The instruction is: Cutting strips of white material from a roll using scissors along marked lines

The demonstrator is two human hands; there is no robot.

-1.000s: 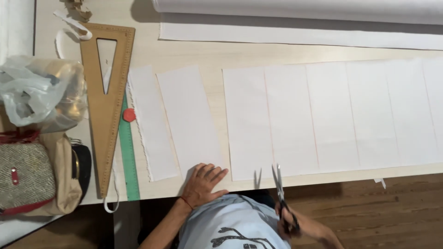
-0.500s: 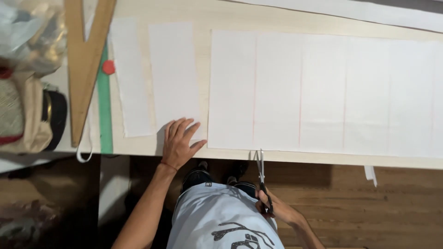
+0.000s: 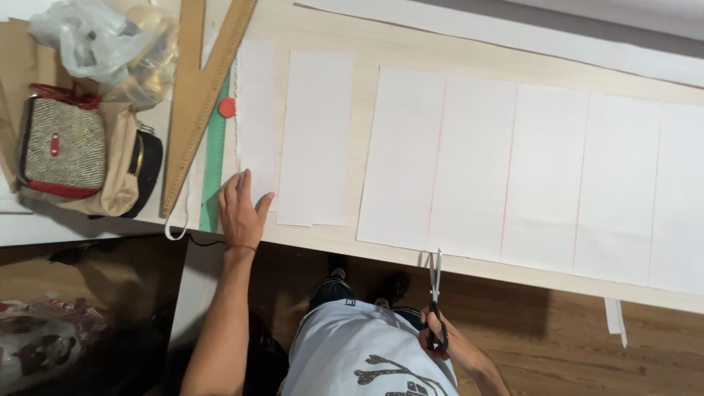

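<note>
Head view, looking down over the edge of the pale wooden table (image 3: 345,40): my left hand (image 3: 240,209) lies flat and open, fingers spread, holding nothing, its fingertips on the lower end of a narrow white fabric strip (image 3: 257,117) near the table's front edge. Just beside that strip, to its right, lies a second, wider white strip (image 3: 317,136), apart from my hand. Further right sits the large white fabric sheet (image 3: 543,172), marked with faint red lines running across its width. My right hand (image 3: 449,343) is closed around the handles of the scissors (image 3: 435,293), held below the table edge; the blades point up toward the sheet's front edge, near the first red line, and look nearly closed. Left of my left hand are a green ruler (image 3: 214,158), a wooden triangle (image 3: 199,95), a small red disc (image 3: 228,108), a woven pouch (image 3: 62,147) and a plastic bag (image 3: 103,44).
</note>
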